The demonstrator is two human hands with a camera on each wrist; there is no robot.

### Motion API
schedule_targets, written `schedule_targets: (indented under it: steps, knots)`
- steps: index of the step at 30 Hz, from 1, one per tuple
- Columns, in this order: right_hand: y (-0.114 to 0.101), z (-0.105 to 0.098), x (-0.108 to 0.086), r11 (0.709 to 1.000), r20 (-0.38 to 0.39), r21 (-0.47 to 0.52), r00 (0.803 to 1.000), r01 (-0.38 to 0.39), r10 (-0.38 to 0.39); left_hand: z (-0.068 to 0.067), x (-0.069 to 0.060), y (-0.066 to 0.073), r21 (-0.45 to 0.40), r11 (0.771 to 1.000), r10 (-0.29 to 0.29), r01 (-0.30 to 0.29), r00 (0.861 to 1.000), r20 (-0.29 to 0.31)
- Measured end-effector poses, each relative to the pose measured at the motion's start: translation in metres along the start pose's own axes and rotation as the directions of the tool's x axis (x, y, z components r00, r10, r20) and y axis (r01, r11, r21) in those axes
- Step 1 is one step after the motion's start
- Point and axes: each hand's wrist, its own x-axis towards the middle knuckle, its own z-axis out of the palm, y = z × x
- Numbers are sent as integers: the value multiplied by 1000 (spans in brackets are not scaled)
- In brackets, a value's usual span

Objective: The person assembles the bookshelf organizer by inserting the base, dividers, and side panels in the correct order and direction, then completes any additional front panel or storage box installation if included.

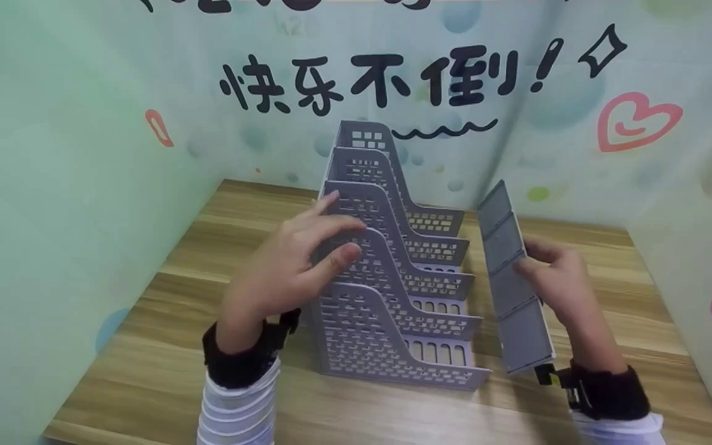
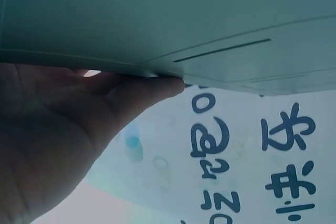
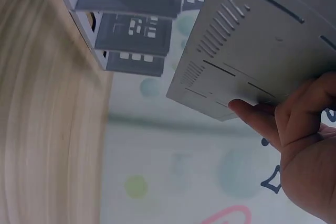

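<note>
A grey-purple magazine file rack point(image 1: 356, 327) with several slanted, perforated dividers stands upright on the table. My left hand point(image 1: 294, 259) is at the rack's tall left side, thumb and fingers extended beside the dividers' upper edges. In the left wrist view, the left hand point(image 2: 68, 119) lies against a smooth flat surface of the rack point(image 2: 173, 14). To the right of the rack, my right hand point(image 1: 557, 278) grips a long grey panel point(image 1: 510, 278) by its edge, holding it tilted and apart from the rack. Slots show in the panel point(image 3: 236, 51) in the right wrist view.
Under the rack is a wood-grain table point(image 1: 195, 296). A printed curtain point(image 1: 578, 154) with black lettering and a pink heart hangs behind it, and pale walls close in on the left and right. Black camera straps point(image 1: 609, 392) wrap both wrists.
</note>
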Motion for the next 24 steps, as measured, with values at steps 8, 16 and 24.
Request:
schedule_targets:
  steps: [8,16,24]
  knots:
    - [3,-3,2,997,2,-71,1000,-8,8,18,11,11,-3,999,42,-42,999,-8]
    - [1,-6,1,995,26,-99,1000,-6,8,29,14,18,14,998,60,-59,998,-17]
    - [0,-7,0,994,8,-107,1000,0,0,29,15,15,-10,997,78,-78,997,-21]
